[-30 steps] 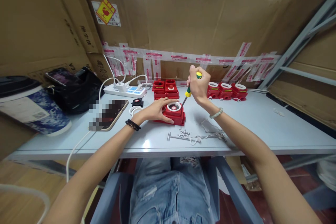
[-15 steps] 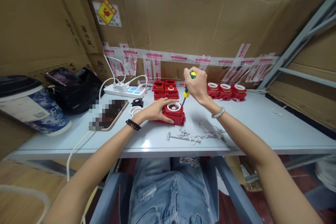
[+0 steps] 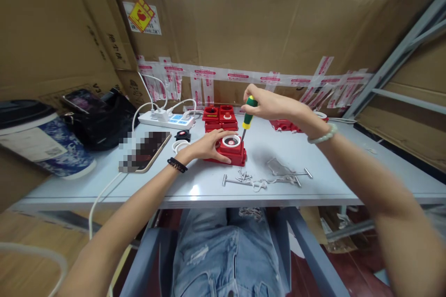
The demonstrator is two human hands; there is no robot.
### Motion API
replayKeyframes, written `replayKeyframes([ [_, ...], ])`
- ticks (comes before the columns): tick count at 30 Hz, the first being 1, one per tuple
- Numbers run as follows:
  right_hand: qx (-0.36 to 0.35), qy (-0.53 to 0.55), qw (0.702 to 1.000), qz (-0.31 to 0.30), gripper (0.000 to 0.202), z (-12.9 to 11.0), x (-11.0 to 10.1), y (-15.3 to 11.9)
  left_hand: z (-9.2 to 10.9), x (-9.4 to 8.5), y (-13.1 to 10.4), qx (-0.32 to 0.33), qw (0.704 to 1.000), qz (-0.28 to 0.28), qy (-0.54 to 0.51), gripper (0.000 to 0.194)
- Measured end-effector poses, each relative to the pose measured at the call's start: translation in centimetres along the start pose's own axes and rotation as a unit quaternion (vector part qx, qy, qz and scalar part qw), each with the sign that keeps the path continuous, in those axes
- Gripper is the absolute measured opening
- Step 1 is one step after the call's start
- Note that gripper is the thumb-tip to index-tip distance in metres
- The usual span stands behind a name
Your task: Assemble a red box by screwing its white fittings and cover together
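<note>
My right hand (image 3: 260,102) grips a green and yellow screwdriver (image 3: 248,113), held nearly upright. Its tip meets the right edge of a red box (image 3: 234,155) with a white ring (image 3: 231,141) on top. Around the left side of this box my left hand (image 3: 211,146) is closed, thumb in front and fingers over the top. Several loose screws (image 3: 243,176) lie on the table in front of the box, beside metal T-shaped rods (image 3: 240,182) with white cord. Whatever the screwdriver tip sits in is too small to make out.
Behind stand more red boxes (image 3: 220,123); others (image 3: 284,125) are partly hidden by my right arm. White rings (image 3: 179,146) and a black round part (image 3: 182,135) lie left of my left hand. Further left are a phone (image 3: 148,151), power strip (image 3: 167,121) and large cup (image 3: 45,144).
My right hand has turned on the screwdriver, its wrist and forearm swinging out to the right and covering the right-hand red boxes. The left hand and held box have stayed put.
</note>
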State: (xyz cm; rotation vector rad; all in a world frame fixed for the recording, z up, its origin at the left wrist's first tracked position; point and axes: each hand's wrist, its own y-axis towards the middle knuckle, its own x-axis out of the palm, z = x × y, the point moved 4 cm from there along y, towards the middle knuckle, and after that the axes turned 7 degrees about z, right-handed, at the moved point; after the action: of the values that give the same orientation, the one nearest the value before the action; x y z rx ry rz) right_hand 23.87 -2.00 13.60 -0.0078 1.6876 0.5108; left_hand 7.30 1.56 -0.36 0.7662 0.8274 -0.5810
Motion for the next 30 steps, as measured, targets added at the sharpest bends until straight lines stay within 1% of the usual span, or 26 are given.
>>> replayKeyframes([
  [1, -0.003, -0.012, 0.999, -0.032, 0.034, -0.4, -0.2, -0.2, 0.0, 0.0, 0.0, -0.001, 1.000, -0.001, 0.001, 0.088],
  [2, 0.014, -0.044, 0.998, -0.047, 0.035, -0.7, -0.5, -0.4, 0.0, 0.0, 0.0, -0.002, 1.000, -0.002, 0.002, 0.088],
  [3, 0.030, -0.084, 0.995, -0.048, 0.035, -0.9, -0.7, -0.4, 0.0, 0.0, 0.0, -0.003, 1.000, -0.002, 0.004, 0.088],
  [6, 0.052, -0.160, 0.986, 0.002, 0.043, -1.2, -1.1, -0.2, 0.1, 0.0, 0.0, -0.003, 1.000, -0.002, 0.007, 0.088],
  [8, 0.025, -0.163, 0.986, 0.014, 0.042, -1.1, -1.0, 0.2, 0.1, 0.0, 0.0, -0.003, 1.000, -0.003, 0.009, 0.089],
  [10, -0.022, -0.147, 0.989, -0.012, 0.033, -1.0, -1.0, 0.5, 0.1, 0.0, 0.0, -0.004, 1.000, -0.005, 0.010, 0.088],
  [12, -0.060, -0.124, 0.988, -0.063, 0.028, -1.0, -1.1, 0.5, 0.1, 0.0, 0.1, -0.003, 1.000, -0.006, 0.010, 0.088],
  [14, -0.070, -0.110, 0.986, -0.108, 0.032, -1.2, -1.4, 0.2, 0.0, 0.0, 0.1, -0.005, 1.000, -0.006, 0.012, 0.088],
  [15, -0.059, -0.114, 0.984, -0.120, 0.034, -1.3, -1.5, 0.0, 0.0, 0.0, 0.1, -0.008, 1.000, -0.005, 0.013, 0.088],
  [17, -0.018, -0.150, 0.983, -0.107, 0.038, -1.5, -1.5, -0.2, -0.1, 0.0, 0.1, -0.017, 1.000, -0.007, 0.019, 0.088],
  [19, 0.022, -0.201, 0.977, -0.066, 0.044, -1.7, -1.4, -0.1, -0.2, 0.1, 0.1, -0.021, 0.999, -0.014, 0.025, 0.089],
  [21, 0.021, -0.224, 0.974, -0.029, 0.044, -2.0, -1.1, 0.1, -0.2, 0.1, 0.1, -0.024, 0.999, -0.022, 0.031, 0.092],
  [23, -0.013, -0.197, 0.980, -0.022, 0.037, -2.1, -1.0, 0.2, -0.1, 0.1, 0.1, -0.024, 0.999, -0.025, 0.033, 0.093],
  [25, -0.054, -0.149, 0.986, -0.049, 0.032, -2.0, -1.0, 0.0, -0.1, 0.0, 0.1, -0.025, 0.999, -0.024, 0.031, 0.092],
  [27, -0.082, -0.112, 0.987, -0.082, 0.032, -1.8, -1.3, -0.4, -0.1, 0.0, 0.1, -0.023, 0.999, -0.019, 0.027, 0.090],
  [29, -0.084, -0.095, 0.987, -0.099, 0.033, -1.5, -1.4, -0.7, -0.1, 0.1, 0.1, -0.021, 0.999, -0.015, 0.022, 0.089],
  [30, -0.070, -0.096, 0.988, -0.095, 0.034, -1.3, -1.4, -0.8, -0.2, 0.1, 0.1, -0.018, 1.000, -0.014, 0.021, 0.088],
])
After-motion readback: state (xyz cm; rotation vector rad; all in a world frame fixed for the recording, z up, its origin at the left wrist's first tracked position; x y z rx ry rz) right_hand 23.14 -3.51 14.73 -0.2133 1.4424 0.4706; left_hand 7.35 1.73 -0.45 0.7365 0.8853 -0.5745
